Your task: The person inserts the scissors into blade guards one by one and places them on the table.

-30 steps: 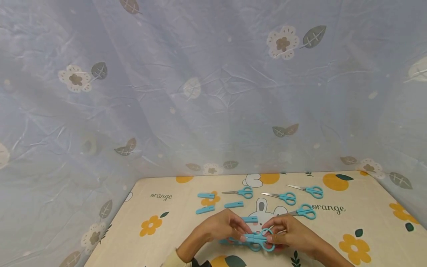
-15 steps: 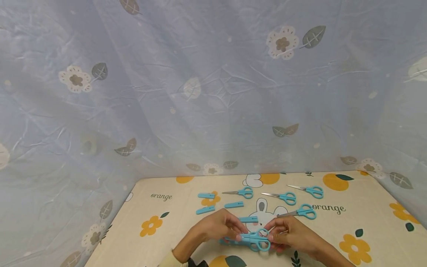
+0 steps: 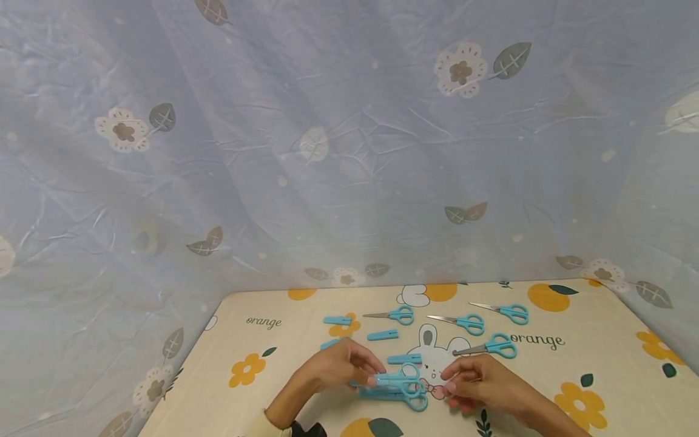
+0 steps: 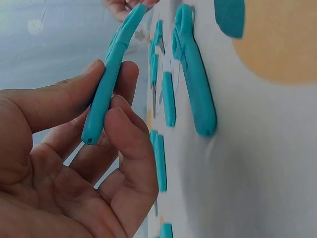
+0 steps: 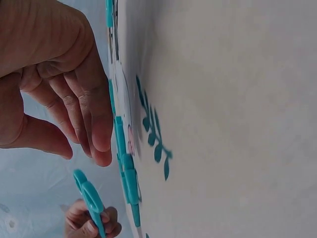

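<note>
Now the left hand (image 3: 345,367) alone pinches the sheathed scissors (image 4: 110,74) above the tabletop (image 3: 218,346), near another sheathed pair (image 4: 198,91); the right hand (image 3: 483,381), no longer touching them, is apart, fingers loosely bent round nothing, so the sheathing looks complete.

One pair of light-blue scissors (image 3: 392,378), blades tucked inside a matching cap (image 4: 102,104) with a small tip hole, is pinched by the left hand (image 3: 345,366) above the surface (image 3: 295,364), finger loops (image 4: 134,21) toward the right.
</note>
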The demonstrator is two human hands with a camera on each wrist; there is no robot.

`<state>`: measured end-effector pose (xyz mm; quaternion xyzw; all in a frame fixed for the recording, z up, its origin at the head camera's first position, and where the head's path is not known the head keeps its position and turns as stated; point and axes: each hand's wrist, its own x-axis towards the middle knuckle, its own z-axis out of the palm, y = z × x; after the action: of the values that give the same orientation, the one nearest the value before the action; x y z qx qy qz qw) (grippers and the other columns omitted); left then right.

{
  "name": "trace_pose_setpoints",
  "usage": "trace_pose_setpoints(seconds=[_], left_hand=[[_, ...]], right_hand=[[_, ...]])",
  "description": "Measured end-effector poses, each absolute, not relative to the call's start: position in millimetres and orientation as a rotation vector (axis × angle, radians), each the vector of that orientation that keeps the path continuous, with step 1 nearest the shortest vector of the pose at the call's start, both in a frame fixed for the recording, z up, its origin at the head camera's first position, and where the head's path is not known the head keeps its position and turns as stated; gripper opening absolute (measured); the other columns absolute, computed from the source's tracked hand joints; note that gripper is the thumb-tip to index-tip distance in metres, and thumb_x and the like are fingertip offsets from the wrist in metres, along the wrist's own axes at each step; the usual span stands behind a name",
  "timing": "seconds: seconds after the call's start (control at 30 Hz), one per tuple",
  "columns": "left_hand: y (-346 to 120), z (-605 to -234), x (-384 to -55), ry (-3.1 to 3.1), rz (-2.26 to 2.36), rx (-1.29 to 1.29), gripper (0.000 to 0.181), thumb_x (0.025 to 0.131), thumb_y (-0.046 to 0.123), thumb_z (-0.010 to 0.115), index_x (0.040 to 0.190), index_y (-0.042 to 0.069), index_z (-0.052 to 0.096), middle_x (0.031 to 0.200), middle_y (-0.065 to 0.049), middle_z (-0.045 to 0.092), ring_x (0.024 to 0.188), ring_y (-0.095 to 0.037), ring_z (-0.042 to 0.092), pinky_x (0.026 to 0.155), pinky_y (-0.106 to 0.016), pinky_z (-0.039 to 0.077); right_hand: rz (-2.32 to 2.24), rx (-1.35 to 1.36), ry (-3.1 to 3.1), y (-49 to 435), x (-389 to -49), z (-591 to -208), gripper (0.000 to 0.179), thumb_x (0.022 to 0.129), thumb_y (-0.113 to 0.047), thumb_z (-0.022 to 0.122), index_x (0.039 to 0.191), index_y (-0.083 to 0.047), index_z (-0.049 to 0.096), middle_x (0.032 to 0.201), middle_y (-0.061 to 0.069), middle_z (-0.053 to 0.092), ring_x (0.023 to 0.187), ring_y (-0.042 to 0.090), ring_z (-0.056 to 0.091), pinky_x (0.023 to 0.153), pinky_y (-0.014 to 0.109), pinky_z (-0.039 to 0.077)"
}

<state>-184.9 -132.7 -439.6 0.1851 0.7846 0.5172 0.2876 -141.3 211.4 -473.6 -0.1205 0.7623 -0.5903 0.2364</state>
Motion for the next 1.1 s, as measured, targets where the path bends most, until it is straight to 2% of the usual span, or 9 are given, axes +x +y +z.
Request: trace_pose_setpoints(seconds=[0.17,0.4,0.67,1.1], left_hand=[[-148,-441,-186,2.109,1.395,0.482,0.020,0.094,0.000,0.077,0.113,0.002,0.081,0.099,-0.007,0.082,0.079,-0.011,0.069,0.062,-0.025,0.053],[-165,-443,-189,2.139,1.401,0.415,0.018,0.094,0.002,0.079,0.111,0.003,0.082,0.097,-0.002,0.081,0.078,-0.011,0.066,0.062,-0.025,0.054],[-185,-450,-196,2.170,1.384,0.370,0.019,0.095,0.006,0.080,0.114,0.003,0.082,0.104,-0.001,0.082,0.076,-0.012,0.061,0.064,-0.027,0.053],[-210,-459,-196,2.210,1.401,0.345,0.020,0.093,0.006,0.080,0.113,0.001,0.081,0.095,0.000,0.081,0.074,-0.011,0.059,0.063,-0.026,0.049]], right_hand=[[-1.616,-0.296,2.082,221,-142,-476,0.032,0.104,-0.016,0.071,0.125,0.008,0.068,0.099,0.012,0.082,0.082,0.019,0.076,0.074,0.031,0.064],[-1.636,-0.309,2.063,233,-139,-477,0.035,0.105,-0.017,0.070,0.128,0.010,0.066,0.103,0.012,0.081,0.087,0.021,0.076,0.076,0.029,0.064],[-1.590,-0.258,2.093,242,-140,-476,0.038,0.106,-0.020,0.070,0.130,0.009,0.064,0.105,0.009,0.080,0.090,0.022,0.075,0.079,0.030,0.064],[-1.532,-0.207,2.126,254,-137,-477,0.042,0.106,-0.025,0.070,0.131,0.008,0.064,0.107,0.006,0.078,0.097,0.020,0.073,0.083,0.032,0.064]])
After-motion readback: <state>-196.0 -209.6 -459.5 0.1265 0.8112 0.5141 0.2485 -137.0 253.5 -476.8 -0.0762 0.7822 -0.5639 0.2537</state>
